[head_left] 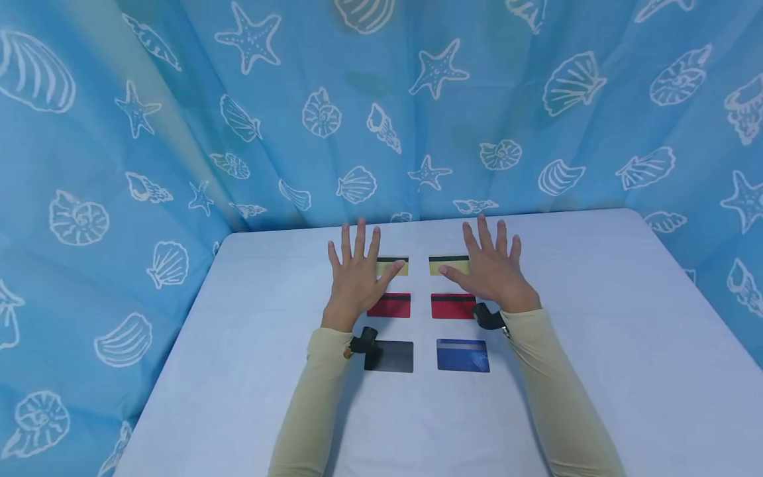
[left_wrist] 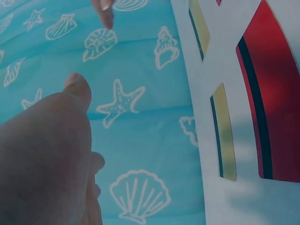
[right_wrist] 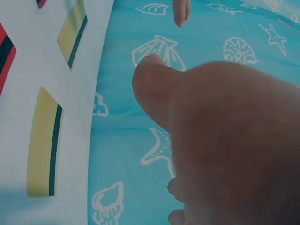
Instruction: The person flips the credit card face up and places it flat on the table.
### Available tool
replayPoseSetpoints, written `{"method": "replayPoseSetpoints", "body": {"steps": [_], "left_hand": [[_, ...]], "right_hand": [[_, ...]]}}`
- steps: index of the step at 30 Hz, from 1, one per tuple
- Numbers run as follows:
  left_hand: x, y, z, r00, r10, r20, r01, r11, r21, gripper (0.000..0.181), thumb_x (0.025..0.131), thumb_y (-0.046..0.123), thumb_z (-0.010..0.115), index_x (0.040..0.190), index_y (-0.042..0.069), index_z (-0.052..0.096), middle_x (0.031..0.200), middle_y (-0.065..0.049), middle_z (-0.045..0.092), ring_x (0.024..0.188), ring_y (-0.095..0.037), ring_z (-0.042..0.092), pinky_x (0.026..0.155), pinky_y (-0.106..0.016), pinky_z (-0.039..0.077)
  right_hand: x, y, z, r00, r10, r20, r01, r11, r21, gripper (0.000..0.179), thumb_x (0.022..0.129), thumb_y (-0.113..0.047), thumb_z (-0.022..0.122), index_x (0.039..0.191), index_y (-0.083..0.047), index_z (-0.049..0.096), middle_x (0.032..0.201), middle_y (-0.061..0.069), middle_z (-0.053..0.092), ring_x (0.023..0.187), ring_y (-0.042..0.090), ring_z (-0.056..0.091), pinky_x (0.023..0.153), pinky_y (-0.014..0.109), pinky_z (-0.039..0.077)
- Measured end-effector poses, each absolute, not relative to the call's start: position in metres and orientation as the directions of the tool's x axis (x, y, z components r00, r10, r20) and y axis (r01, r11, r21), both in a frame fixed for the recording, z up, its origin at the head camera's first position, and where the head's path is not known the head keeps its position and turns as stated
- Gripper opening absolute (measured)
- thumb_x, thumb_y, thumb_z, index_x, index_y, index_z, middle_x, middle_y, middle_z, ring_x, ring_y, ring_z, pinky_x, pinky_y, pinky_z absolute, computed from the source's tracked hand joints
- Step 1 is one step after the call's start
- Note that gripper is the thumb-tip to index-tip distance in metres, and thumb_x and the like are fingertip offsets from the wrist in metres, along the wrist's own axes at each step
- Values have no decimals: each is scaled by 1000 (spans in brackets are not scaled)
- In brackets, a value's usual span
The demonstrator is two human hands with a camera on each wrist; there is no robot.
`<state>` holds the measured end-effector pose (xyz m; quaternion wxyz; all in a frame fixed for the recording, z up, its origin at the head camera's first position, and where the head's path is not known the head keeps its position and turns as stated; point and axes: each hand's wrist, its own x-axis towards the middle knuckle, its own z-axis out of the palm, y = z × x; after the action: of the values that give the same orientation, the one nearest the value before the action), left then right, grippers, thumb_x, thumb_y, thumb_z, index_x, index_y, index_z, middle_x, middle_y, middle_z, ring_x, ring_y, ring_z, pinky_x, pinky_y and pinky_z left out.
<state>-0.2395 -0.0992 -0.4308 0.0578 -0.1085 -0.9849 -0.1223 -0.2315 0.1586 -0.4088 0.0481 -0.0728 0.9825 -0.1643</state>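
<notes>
Both hands are raised above a white table with fingers spread and nothing held. In the head view the left hand (head_left: 356, 278) covers part of a gold card (head_left: 384, 268) and is near a red card (head_left: 390, 306). The right hand (head_left: 495, 268) partly hides a second gold card (head_left: 441, 266), with another red card (head_left: 453, 307) near its wrist. Closer to the front lie a dark grey card (head_left: 396, 358) on the left and a blue card (head_left: 461, 356) on the right. The gold and red cards show dark stripes.
The white table (head_left: 238, 358) reaches back to a blue curtain (head_left: 268, 126) printed with white shells and starfish. Small black devices (head_left: 490, 317) are worn at both wrists. The cards form two columns along the table's middle.
</notes>
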Motion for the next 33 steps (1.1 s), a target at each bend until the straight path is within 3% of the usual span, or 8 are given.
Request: {"method": "replayPoseSetpoints", "body": {"steps": [6,12,16,23,29,33], "left_hand": [[-241,-105,-430,-966,227,122,251,934,255,87,101,68,39,167,19,13,176,-10,-6,162,-40,-10,125,-70,-3],[-252,-119,-426,-946,293,136,321,904,282,78,104,58,47,164,12,26,174,-16,13,160,-41,14,128,-64,14],[-258,-129,-425,-941,316,118,337,871,358,73,104,51,53,160,9,35,171,-18,22,158,-40,23,127,-60,22],[-266,-142,-431,-953,296,57,292,858,422,68,102,46,61,158,12,41,167,-15,32,155,-35,31,123,-56,34],[-274,-145,-434,-952,304,23,273,816,510,66,100,40,67,155,11,45,164,-16,37,153,-34,35,122,-52,37],[-278,-146,-439,-958,287,3,243,805,541,64,99,37,69,153,10,48,160,-15,41,145,-34,46,117,-50,44]], "right_hand": [[-236,155,-413,-981,-180,-75,-138,914,-381,99,97,-61,55,166,-8,7,173,22,-7,157,54,-12,121,75,-8],[-249,150,-417,-974,-222,-34,-181,866,-466,91,98,-51,59,166,-8,16,173,22,11,159,50,3,123,73,1],[-257,143,-416,-966,-259,-13,-217,836,-504,85,98,-44,64,164,-8,25,169,22,25,157,45,19,125,69,16],[-268,131,-420,-950,-310,29,-274,790,-548,71,98,-39,67,157,-9,41,157,20,44,144,40,39,115,66,38],[-277,127,-426,-941,-329,82,-315,756,-573,60,98,-31,70,148,-4,52,135,22,58,124,36,49,102,55,48],[-282,123,-432,-940,-335,67,-306,739,-600,58,97,-29,72,145,-2,55,128,22,60,116,34,51,95,49,51]]}}
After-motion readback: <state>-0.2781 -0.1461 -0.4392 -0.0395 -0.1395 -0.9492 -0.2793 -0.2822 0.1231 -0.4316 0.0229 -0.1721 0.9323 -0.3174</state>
